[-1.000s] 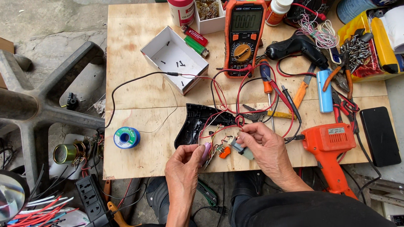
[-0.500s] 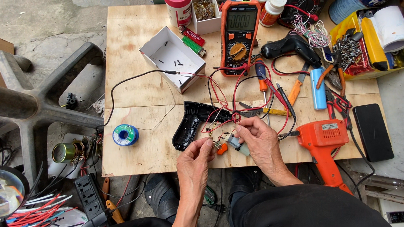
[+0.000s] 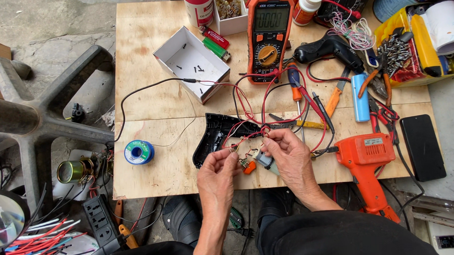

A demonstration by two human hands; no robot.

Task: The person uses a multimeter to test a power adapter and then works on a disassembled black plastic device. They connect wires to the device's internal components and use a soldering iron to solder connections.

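Note:
My left hand (image 3: 217,169) and my right hand (image 3: 288,155) meet over the front edge of a plywood table (image 3: 149,105). Both pinch a small bundle of red wires (image 3: 249,138) with little parts hanging from it, among them an orange piece (image 3: 248,167) and a pale grey-blue piece (image 3: 265,160). The wires run up to a black plastic housing (image 3: 215,134) lying just beyond my fingers. An orange multimeter (image 3: 268,34) with red and black leads stands further back.
An orange soldering gun (image 3: 367,162) lies right of my hand, a black phone (image 3: 422,146) beyond it. A solder spool (image 3: 138,152), an open white box (image 3: 191,63) with screws, a black glue gun (image 3: 326,48), screwdrivers, pliers and a yellow tray of parts (image 3: 407,43) crowd the table. A chair base (image 3: 38,120) stands left.
Both hands have moved up from the table's front edge toward the black housing, carrying the wire bundle. The view has shifted slightly.

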